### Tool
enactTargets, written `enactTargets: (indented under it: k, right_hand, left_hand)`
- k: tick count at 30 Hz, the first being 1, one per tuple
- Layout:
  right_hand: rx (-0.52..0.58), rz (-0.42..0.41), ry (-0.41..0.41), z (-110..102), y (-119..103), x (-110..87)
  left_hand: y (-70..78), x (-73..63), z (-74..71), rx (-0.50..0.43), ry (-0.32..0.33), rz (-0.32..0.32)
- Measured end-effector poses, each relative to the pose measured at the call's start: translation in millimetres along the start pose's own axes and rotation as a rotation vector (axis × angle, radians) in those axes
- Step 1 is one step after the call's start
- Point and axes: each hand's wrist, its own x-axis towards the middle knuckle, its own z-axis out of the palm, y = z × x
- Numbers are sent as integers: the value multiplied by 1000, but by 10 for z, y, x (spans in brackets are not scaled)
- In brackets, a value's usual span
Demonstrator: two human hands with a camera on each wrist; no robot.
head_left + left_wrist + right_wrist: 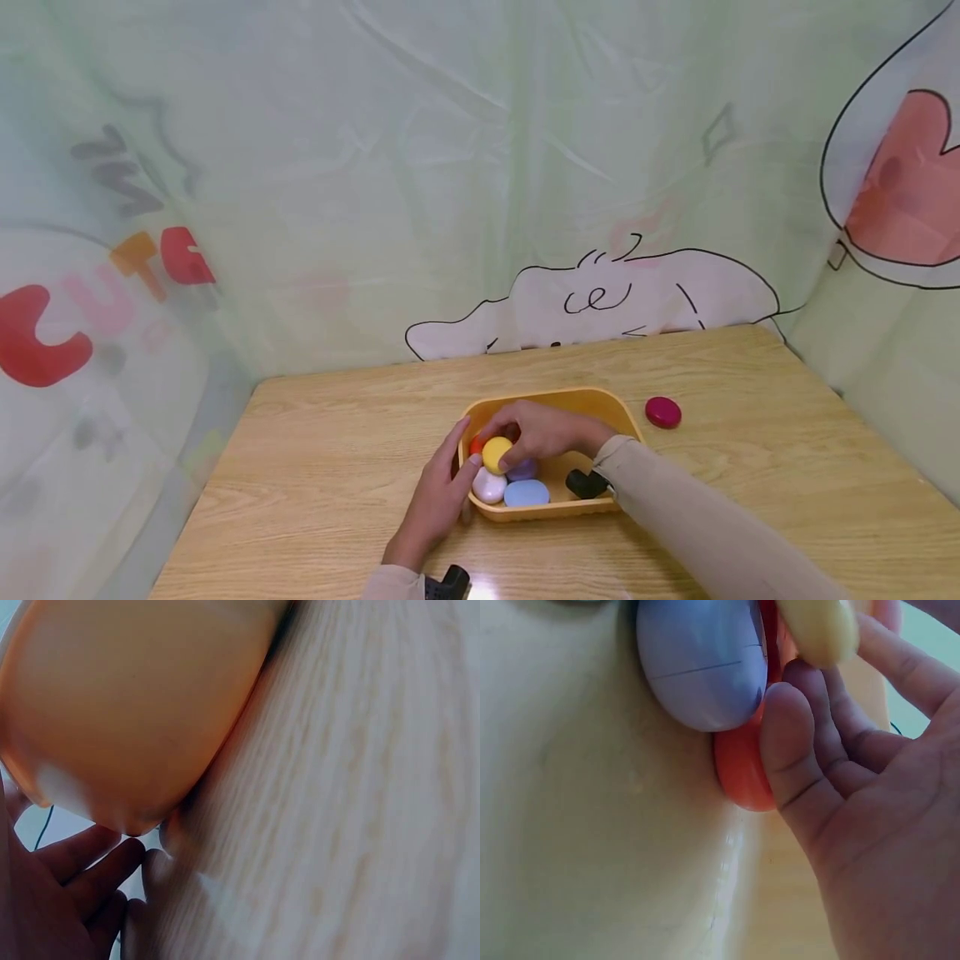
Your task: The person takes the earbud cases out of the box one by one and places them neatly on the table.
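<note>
My right hand reaches into an orange plastic basket and pinches a yellow rounded disc between thumb and fingers. Below and around that disc sit a red disc, a purple one, a whitish one and a light blue one, grouped in the basket's left part. At the basket's left end, my left hand holds the rim, thumb over the edge and fingers along the outside wall. Seen from the left wrist, those fingers meet the low part of that wall.
A magenta disc lies on the wooden table, right of the basket. Behind the table's back edge hangs a printed curtain, which continues along both sides. Dark wrist cameras project from both wrists.
</note>
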Motion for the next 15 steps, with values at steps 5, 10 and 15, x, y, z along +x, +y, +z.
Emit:
enactTargets:
  k: [5, 10, 15]
  right_hand:
    - [-38, 18, 9, -7, 0, 4]
    - [-43, 60, 27, -22, -13, -11]
    - [-35, 59, 52, -67, -38, -44]
  left_hand:
    - [5, 7, 5, 1, -2, -21]
    - [-4, 8, 9, 1, -6, -34]
    - [-12, 12, 6, -10, -11, -34]
